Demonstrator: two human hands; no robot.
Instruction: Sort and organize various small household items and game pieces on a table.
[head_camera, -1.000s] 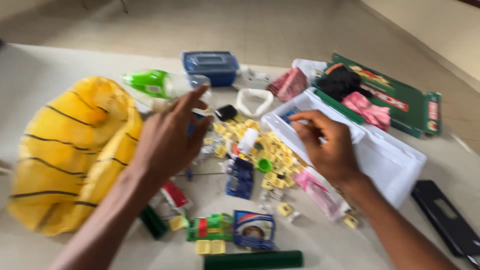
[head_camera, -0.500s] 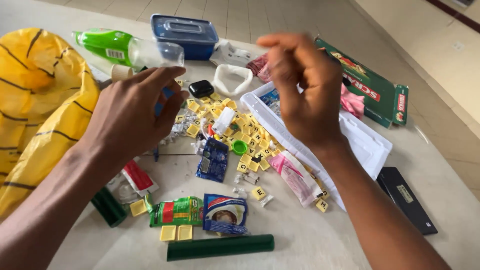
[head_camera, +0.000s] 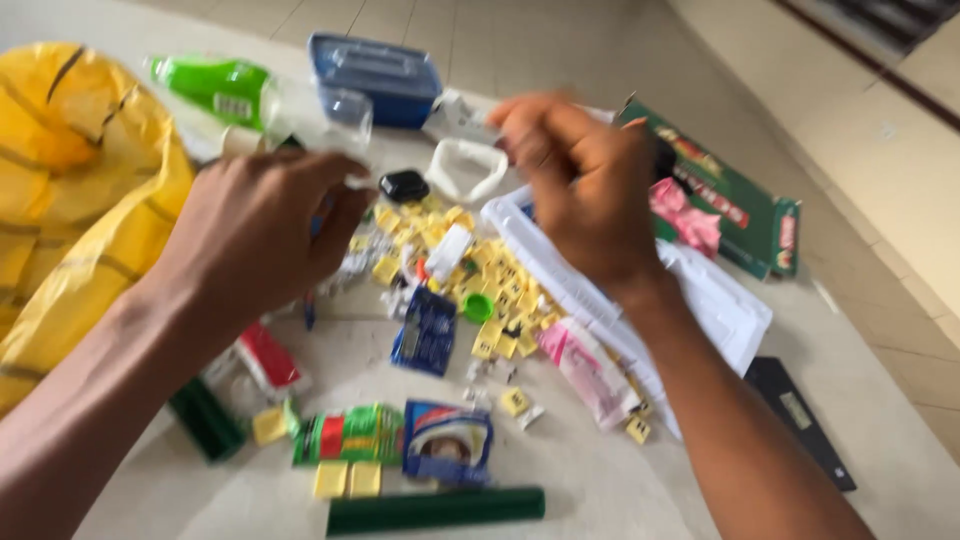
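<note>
The picture is blurred. My left hand (head_camera: 250, 230) hovers with curled fingers over the left edge of a pile of yellow letter tiles (head_camera: 500, 270); a bit of something blue shows under its fingertips. My right hand (head_camera: 585, 180) is raised above the white plastic tray (head_camera: 725, 300), fingers bunched together; whether anything is pinched between them is hidden. Sachets lie among the tiles: a dark blue one (head_camera: 425, 330) and a pink one (head_camera: 585, 365).
On the table are a yellow bag (head_camera: 70, 230) at left, a green bottle (head_camera: 215, 85), a blue lidded box (head_camera: 375, 65), a green game box (head_camera: 745, 215) with a pink cloth (head_camera: 685, 215), a green tile rack (head_camera: 435, 508) in front and a black flat object (head_camera: 800, 420) at right.
My right hand rose from the white tray with its fingers bunched. My left hand's fingers curled in from spread. The camera shifted and the view blurred.
</note>
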